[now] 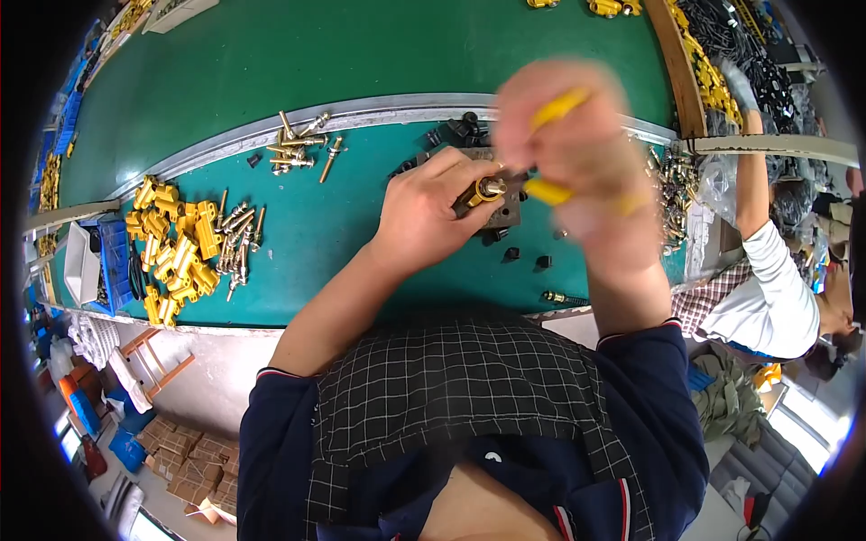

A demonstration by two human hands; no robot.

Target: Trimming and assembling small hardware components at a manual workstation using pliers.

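Observation:
My left hand (431,209) is closed around a small fitting (488,188) with a yellow body and a metal tip facing up. It holds the fitting against a dark metal block (511,215) on the bench. Just to the right, my right hand (586,149) is smeared by motion and closed on a tool with yellow handles (548,191), which looks like pliers. The dark end of this tool is beside the fitting; whether it touches cannot be made out. Small black caps (544,262) lie around the block.
Yellow housings (180,257) are heaped at the left, beside metal pins (238,239) and a blue bin (115,261). More pins (298,153) lie by the metal rail (203,144). Metal parts (672,194) pile up at the right. A co-worker's arm (751,194) reaches in at the far right.

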